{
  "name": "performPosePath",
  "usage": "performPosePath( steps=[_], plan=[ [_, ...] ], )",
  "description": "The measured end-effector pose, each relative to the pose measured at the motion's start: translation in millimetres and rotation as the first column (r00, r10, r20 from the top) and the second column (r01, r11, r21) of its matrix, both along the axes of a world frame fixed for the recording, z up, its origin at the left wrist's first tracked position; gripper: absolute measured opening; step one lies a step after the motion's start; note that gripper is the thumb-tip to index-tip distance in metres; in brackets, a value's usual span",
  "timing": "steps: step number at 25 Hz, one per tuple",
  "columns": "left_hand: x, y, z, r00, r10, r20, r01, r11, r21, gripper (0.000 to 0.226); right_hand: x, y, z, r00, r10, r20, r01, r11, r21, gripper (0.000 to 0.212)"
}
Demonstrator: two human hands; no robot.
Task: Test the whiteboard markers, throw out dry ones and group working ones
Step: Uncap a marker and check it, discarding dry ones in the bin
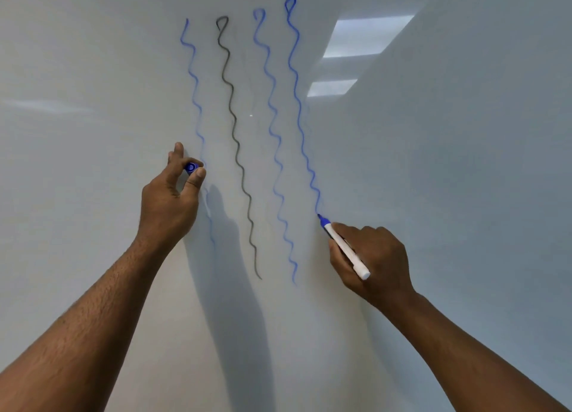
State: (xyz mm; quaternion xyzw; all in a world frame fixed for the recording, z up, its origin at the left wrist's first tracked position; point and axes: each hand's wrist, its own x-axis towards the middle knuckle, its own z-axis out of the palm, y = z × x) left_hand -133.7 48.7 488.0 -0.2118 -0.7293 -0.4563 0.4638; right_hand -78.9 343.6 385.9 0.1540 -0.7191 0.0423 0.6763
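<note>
Four wavy lines run down the whiteboard, from about 12 o'clock toward the middle: a pale blue line on the far left, a black line next to it, then a second blue line, and the darkest blue line on the right. None of them forms letters or words, and no brand or label can be read anywhere.

At about 4 o'clock from the centre, the right hand grips a marker with a white barrel and blue tip, its fingers wrapped around the barrel. The tip touches the board right at the lower end of the darkest line. The barrel shows no readable print, and the hand covers part of its length.

At about 9 o'clock, the left hand pinches a blue cap between thumb and fingertips; one finger stands straight up behind it. Only the round end of the cap shows.

The pale line passes behind the left hand and fades badly below it, so its lower part is hard to follow. A dark shadow of the left arm falls across the board toward 6 o'clock. Two bright rectangular reflections sit near 1 o'clock. Both forearms are cut off by the bottom edge.
</note>
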Motion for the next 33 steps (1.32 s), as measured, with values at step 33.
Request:
performPosePath(
  steps=[33],
  plan=[
    [98.2, -3.0, -331.9, 0.300, -0.830, 0.470, -0.292, 0.389, 0.874, 0.020, 88.7, -156.4, -243.6, 0.328, 0.863, 0.385, -0.147, 0.449, -0.881, 0.017]
  ],
)
